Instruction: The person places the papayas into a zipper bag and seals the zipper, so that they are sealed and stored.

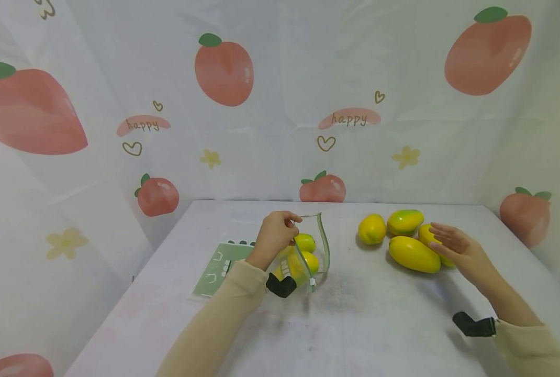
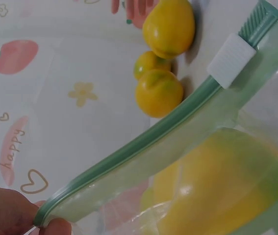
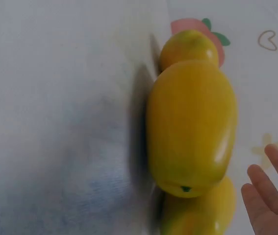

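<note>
My left hand (image 1: 274, 238) pinches the rim of a clear zip bag (image 1: 325, 243) with a green zip edge. The bag's mouth stands open to the right, and a white slider (image 2: 232, 61) sits on the zip. Yellow-green mangoes (image 2: 222, 181) lie inside the bag, partly hidden by my left hand and the film. On the right, my right hand (image 1: 461, 256) hovers with fingers extended and holds nothing. It is beside a group of mangoes on the table, the nearest a long yellow mango (image 1: 414, 255); another mango (image 1: 428, 236) is partly behind the fingers.
Further back in the group are a rounder yellow mango (image 1: 372, 229) and a greener mango (image 1: 405, 222). A flat green printed sheet (image 1: 219, 269) lies on the white table (image 1: 355, 324), left of the bag. A fruit-print curtain (image 1: 280, 146) hangs behind the table.
</note>
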The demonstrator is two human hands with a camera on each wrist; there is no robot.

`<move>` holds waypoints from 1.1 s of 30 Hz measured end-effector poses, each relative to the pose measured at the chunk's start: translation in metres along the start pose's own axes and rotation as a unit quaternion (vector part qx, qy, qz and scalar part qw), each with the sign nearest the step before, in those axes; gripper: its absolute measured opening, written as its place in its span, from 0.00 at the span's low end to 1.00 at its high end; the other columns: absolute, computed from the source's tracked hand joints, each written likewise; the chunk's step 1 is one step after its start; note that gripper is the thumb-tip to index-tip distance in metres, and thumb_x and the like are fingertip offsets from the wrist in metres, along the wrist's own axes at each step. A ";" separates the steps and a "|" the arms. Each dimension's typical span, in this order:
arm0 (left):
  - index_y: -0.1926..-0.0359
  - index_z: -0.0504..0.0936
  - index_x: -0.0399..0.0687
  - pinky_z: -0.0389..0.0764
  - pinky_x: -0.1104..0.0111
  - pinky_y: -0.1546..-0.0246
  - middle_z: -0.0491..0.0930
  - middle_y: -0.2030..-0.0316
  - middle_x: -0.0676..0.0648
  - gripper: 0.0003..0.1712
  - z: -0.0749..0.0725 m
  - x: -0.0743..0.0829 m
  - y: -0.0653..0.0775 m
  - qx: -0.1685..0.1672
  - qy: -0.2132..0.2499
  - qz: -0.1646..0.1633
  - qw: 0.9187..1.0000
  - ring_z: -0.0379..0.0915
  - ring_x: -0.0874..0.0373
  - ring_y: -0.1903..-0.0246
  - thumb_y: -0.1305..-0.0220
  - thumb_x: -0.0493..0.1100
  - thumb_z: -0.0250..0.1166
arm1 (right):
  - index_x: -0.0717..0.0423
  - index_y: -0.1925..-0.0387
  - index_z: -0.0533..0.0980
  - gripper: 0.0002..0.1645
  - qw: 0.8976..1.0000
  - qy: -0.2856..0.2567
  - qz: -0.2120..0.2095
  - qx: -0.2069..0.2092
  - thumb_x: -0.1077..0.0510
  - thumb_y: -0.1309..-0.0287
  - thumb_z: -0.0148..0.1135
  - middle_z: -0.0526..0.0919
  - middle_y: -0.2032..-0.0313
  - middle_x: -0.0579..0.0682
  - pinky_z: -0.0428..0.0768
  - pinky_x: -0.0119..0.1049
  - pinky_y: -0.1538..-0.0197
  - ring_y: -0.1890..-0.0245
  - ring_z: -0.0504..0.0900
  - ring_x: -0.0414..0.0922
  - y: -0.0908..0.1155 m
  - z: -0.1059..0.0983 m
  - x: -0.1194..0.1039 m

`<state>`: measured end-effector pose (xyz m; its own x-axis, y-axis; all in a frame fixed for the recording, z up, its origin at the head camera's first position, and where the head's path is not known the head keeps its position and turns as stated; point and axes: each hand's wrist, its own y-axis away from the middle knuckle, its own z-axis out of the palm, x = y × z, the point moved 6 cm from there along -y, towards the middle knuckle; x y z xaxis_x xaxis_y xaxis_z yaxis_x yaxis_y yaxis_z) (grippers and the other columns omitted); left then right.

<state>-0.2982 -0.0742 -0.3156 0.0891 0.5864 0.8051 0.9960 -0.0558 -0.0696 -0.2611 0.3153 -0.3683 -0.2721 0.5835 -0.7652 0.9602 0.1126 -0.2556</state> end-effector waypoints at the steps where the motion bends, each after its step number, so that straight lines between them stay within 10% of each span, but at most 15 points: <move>1: 0.57 0.85 0.44 0.83 0.72 0.75 0.72 0.74 0.47 0.14 0.000 0.000 0.000 0.000 0.000 -0.001 1.000 0.73 0.58 0.82 0.41 0.30 0.59 | 0.56 0.30 0.61 0.33 1.000 0.008 0.003 -0.005 0.51 0.32 0.54 0.74 0.40 0.47 0.70 0.12 0.59 0.53 0.64 0.14 -0.001 0.001 0.002; 5: 0.57 0.85 0.44 0.83 0.72 0.75 0.72 0.74 0.47 0.14 0.000 0.000 0.001 0.001 0.000 -0.004 1.000 0.73 0.58 0.82 0.41 0.30 0.59 | 0.61 0.32 0.61 0.34 0.999 0.042 0.010 -0.019 0.49 0.32 0.54 0.69 0.38 0.70 0.81 0.32 0.51 0.49 0.72 0.26 -0.005 0.006 0.008; 10: 0.57 0.85 0.44 0.83 0.72 0.75 0.72 0.73 0.47 0.14 0.001 0.000 0.000 0.000 0.002 -0.004 1.000 0.73 0.58 0.82 0.41 0.30 0.59 | 0.65 0.32 0.60 0.35 0.999 0.040 0.010 -0.036 0.49 0.31 0.53 0.67 0.38 0.72 0.71 0.65 0.45 0.41 0.70 0.65 -0.008 0.011 0.010; 33: 0.56 0.85 0.43 0.83 0.72 0.75 0.72 0.74 0.47 0.14 -0.001 0.001 0.000 0.001 0.005 0.002 1.000 0.73 0.57 0.82 0.41 0.30 0.59 | 0.70 0.33 0.59 0.38 0.993 0.030 0.045 -0.104 0.48 0.32 0.54 0.63 0.35 0.74 0.62 0.69 0.39 0.37 0.62 0.72 -0.022 0.031 0.017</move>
<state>-0.2978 -0.0743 -0.3143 0.0926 0.5787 0.8103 0.9957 -0.0570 -0.0730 -0.2888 0.2979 -0.3937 -0.1862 0.6456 -0.7407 0.9744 0.2183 -0.0546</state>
